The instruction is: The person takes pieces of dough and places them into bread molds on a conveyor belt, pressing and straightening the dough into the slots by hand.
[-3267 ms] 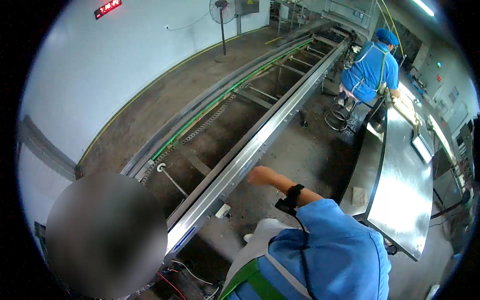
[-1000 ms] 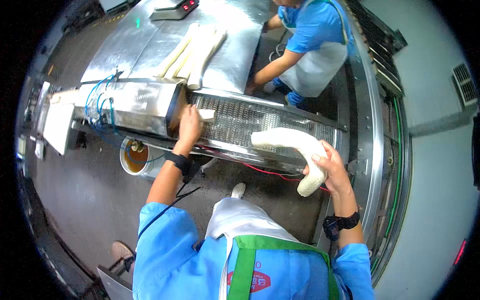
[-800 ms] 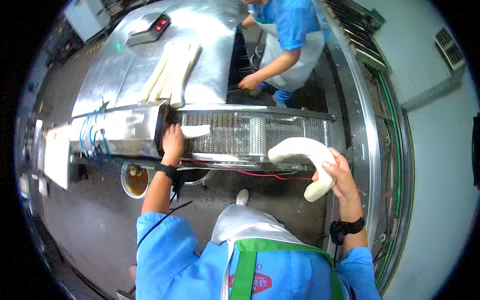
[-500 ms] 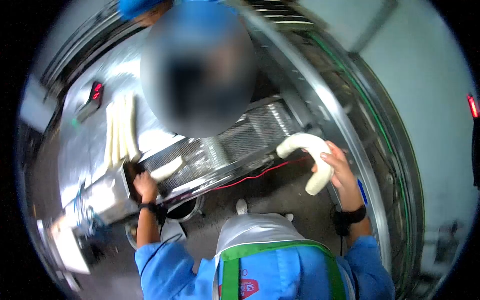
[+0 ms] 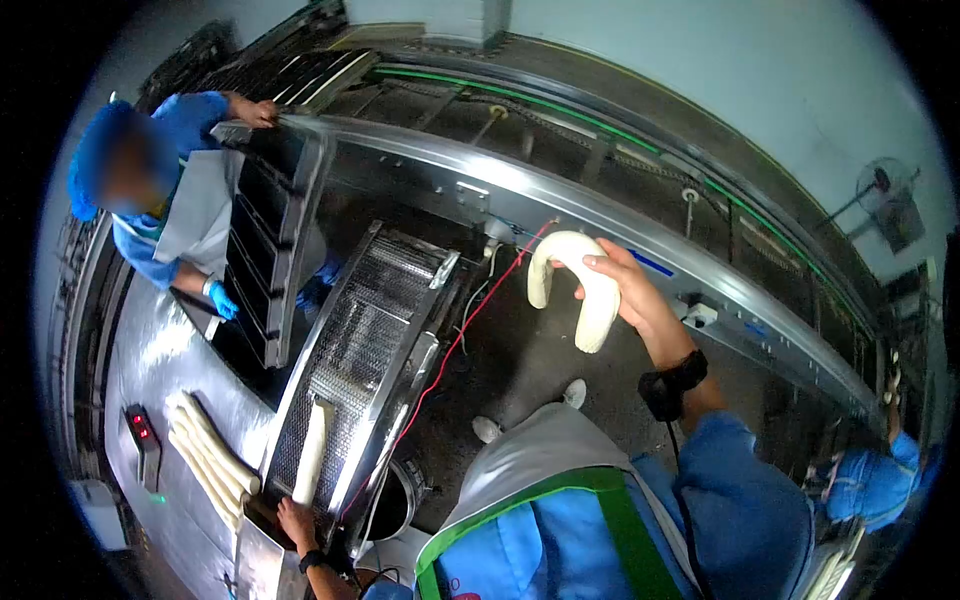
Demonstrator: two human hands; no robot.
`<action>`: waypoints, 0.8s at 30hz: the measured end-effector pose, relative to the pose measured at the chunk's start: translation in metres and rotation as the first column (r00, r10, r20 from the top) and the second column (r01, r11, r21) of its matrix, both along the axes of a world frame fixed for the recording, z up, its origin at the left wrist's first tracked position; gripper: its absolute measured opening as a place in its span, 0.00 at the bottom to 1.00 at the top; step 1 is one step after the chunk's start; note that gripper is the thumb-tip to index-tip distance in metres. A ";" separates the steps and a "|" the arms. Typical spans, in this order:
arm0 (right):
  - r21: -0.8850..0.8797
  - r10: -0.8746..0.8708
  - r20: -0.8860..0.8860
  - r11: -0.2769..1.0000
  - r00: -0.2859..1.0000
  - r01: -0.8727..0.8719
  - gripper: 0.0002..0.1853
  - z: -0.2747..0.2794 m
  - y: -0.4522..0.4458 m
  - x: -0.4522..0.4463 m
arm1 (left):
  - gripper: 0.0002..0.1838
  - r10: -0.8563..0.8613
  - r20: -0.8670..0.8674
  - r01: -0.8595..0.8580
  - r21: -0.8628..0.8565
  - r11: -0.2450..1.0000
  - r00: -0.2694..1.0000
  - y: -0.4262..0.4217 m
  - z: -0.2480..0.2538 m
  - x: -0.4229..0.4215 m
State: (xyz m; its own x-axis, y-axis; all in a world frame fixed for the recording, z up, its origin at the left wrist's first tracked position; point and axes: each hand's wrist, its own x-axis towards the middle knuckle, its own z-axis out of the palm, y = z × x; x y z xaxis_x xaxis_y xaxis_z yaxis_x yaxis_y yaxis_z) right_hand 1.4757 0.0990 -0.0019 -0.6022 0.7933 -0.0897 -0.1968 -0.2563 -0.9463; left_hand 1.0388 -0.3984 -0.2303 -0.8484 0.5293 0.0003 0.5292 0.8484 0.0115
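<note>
My right hand (image 5: 630,290) is closed around a thick, pale dough roll (image 5: 590,268) that hangs in a bent arch, its ends pointing down. It is held above the floor, to the right of the mesh conveyor. A straighter dough roll (image 5: 313,455) lies lengthwise on the mesh conveyor belt (image 5: 360,320). My left hand (image 5: 295,522) is at the near end of that roll, beside the opening of a metal box (image 5: 262,555). Its fingertips are partly hidden, so whether it grips the roll is unclear.
Several dough rolls (image 5: 210,455) lie side by side on the steel table (image 5: 150,350), near a red-lit display (image 5: 142,430). A co-worker (image 5: 150,190) stands behind a dark tray rack (image 5: 265,250). A long metal rail (image 5: 520,185) crosses beyond; a red cable (image 5: 440,375) runs beside the conveyor.
My view has turned to the right, bringing the co-worker and the rail into full sight. The bent dough roll stays in my right hand, its ends now closer together. My left hand remains by the box opening.
</note>
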 end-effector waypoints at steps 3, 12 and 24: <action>-0.016 -0.046 0.002 0.999 0.999 0.047 0.20 -0.003 0.000 0.028 | 0.18 -0.087 0.029 0.088 -0.069 0.994 0.996 0.002 0.000 -0.018; 0.045 -0.271 -0.121 0.959 0.955 0.278 0.21 0.011 0.007 0.105 | 0.31 -0.326 0.689 -0.355 0.651 0.671 0.647 0.150 0.195 0.081; -0.049 -0.627 -0.173 0.775 0.759 0.630 0.20 0.014 -0.020 0.234 | 0.29 -0.628 0.649 -0.244 0.753 0.611 0.429 0.342 0.269 0.156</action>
